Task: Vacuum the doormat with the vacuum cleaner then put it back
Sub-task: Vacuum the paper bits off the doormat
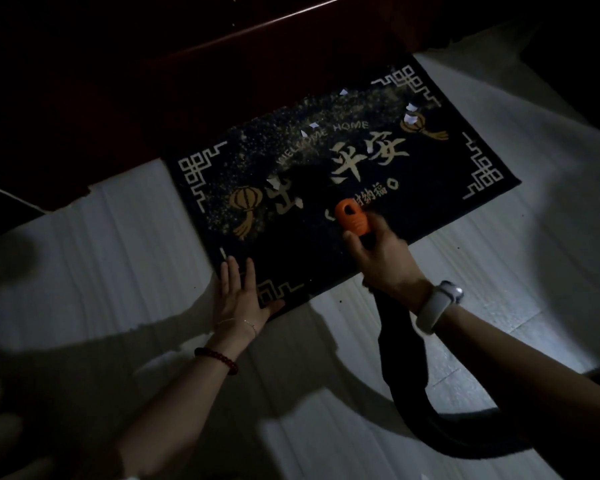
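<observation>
The dim room hid much. The doormat (pixel 343 174) lay mid-frame on pale floor (pixel 118 271), white scraps (pixel 312 125) scattered across its upper part. My left hand (pixel 238 299) pressed flat and unclenched on its lower corner. My right hand (pixel 383 258) clenched the vacuum's orange handle (pixel 352 216) over the mat's lower edge; the black hose (pixel 406 358) trailed down-frame, nozzle unseen.
</observation>
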A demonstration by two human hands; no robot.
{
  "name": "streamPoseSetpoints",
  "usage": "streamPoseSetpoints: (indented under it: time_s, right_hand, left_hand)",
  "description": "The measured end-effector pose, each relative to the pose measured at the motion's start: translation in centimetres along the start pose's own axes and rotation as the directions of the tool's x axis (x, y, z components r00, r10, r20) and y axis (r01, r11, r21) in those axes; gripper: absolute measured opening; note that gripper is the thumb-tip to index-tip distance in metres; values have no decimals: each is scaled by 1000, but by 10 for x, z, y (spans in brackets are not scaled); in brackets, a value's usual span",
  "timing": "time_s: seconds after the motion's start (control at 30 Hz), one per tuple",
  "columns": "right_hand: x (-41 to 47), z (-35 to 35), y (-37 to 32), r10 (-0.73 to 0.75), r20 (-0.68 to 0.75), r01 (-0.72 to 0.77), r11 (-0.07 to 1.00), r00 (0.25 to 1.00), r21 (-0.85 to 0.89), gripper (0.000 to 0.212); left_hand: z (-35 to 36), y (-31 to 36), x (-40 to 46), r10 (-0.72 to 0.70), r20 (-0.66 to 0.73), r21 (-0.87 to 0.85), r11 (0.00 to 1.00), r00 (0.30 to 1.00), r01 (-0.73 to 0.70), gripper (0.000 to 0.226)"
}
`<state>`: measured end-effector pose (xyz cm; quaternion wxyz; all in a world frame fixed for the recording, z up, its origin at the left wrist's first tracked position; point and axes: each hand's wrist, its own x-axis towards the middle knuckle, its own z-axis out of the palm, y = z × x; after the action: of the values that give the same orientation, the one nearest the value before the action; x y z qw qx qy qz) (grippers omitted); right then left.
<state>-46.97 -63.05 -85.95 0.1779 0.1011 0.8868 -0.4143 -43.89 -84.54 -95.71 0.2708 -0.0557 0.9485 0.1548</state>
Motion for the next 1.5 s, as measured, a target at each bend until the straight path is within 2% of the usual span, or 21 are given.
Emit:
streamPoseSetpoints:
  time_s: [0.13, 0.2, 0.4, 0.47, 0.6, 0.7, 0.77, 0.87, 0.93, 1.03, 1.13, 1.2, 1.23, 1.33, 1.43, 1.5]
  right_hand:
    - [-30, 34, -1, -61, 146, 84, 985, 987, -153, 55]
    - [-31, 32, -2, -72, 162, 99, 981, 984, -169, 56]
    - [-3, -1, -4, -18, -24, 17, 999, 1000, -49, 55]
    - [-4, 5, -4, -7, 18, 9, 998, 1000, -62, 54]
    - [-31, 38, -5, -93, 135, 121, 969, 986, -213, 55]
    - [-36, 35, -6, -87, 191, 126, 970, 978, -207, 57]
    - [-30, 22, -5, -84, 157, 110, 979, 984, -170, 56]
    - [-12, 1, -6, -63, 0, 62, 992, 998, -108, 54]
    - [1, -8, -8, -24, -67, 19, 996, 997, -84, 54]
    - [-3, 9, -15, -40, 22, 43, 985, 999, -166, 56]
    - [-36, 48, -16, -111, 191, 168, 934, 975, -314, 59]
    - [-53, 59, -17, -123, 314, 232, 911, 941, -340, 60]
    - [-54, 58, -17, -131, 324, 246, 905, 937, -347, 60]
    - [-31, 38, -15, -145, 187, 193, 943, 972, -272, 57]
    - [5, 6, -11, -30, 1, 30, 993, 1000, -116, 53]
    - [15, -4, -11, 24, -64, -30, 994, 998, -103, 54]
  left_hand:
    - [1, -2, 0, 14, -44, 29, 999, 999, -13, 98]
    - [0, -2, -1, 20, -40, 23, 1000, 999, -19, 98]
    - [-1, -4, 0, 22, -11, -45, 999, 1000, -22, 99]
    - [-2, -5, 1, 26, -12, -68, 997, 1000, -27, 99]
    - [-3, -7, 1, 42, -33, -98, 994, 999, -45, 99]
    - [-2, -8, 0, 43, -57, -164, 985, 997, -52, 99]
    - [-3, -12, 0, 65, -56, -185, 980, 996, -74, 95]
    - [-4, -23, -3, 118, -64, -220, 967, 991, -129, 88]
    - [-2, -32, -7, 91, -122, -146, 983, 988, -109, 88]
    - [0, -39, -7, -14, -135, -1, 1000, 991, 14, 97]
    - [0, -41, -3, -60, -101, -21, 998, 993, 58, 107]
    - [1, -43, -3, -60, -113, -37, 998, 992, 56, 108]
    - [2, -44, -4, -63, -119, -49, 997, 991, 58, 108]
    - [5, -43, -7, -115, -111, -81, 991, 987, 106, 111]
    - [4, -44, -7, -106, -112, -69, 993, 988, 99, 111]
    - [3, -43, -8, -94, -117, -55, 995, 989, 88, 111]
